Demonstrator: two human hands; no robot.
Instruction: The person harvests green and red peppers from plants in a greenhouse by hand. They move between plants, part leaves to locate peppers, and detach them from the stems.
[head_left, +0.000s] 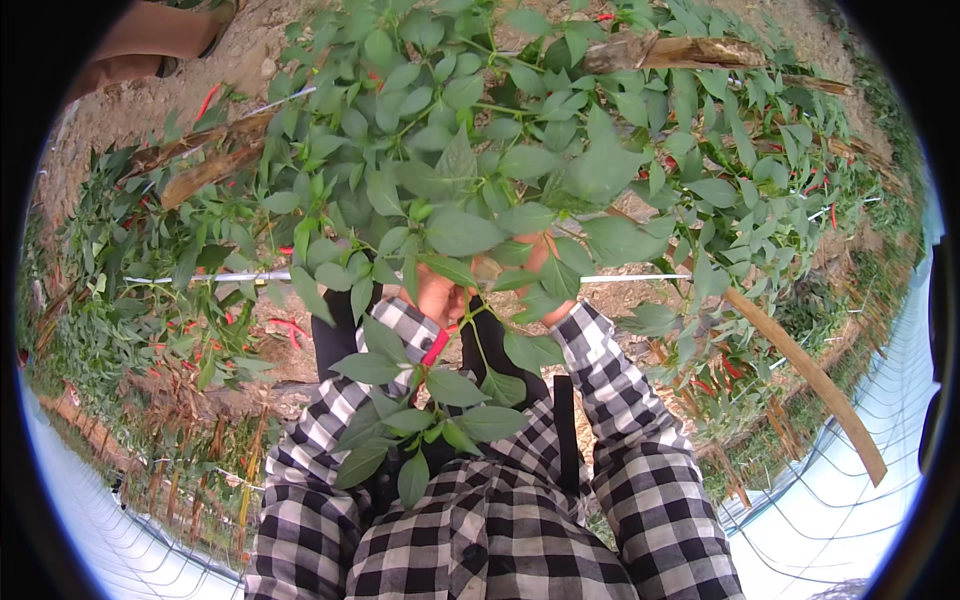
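Note:
Both of my hands reach in among the leaves of a chili pepper plant. My left hand has its fingers curled, and leaves cover part of it. To its right, my right hand is mostly behind leaves, with only some fingers and the wrist side showing. Whatever lies between the fingers of either hand is hidden. A red chili pepper hangs against my left checked cuff, on a leafy branch that leans toward my chest. A white string runs across at the level of my hands.
Wooden stakes stand among the plants: a long bent-looking one on the right, a split one at the back. Red chilies show low on the left. Another person's leg is at the top left, on bare soil.

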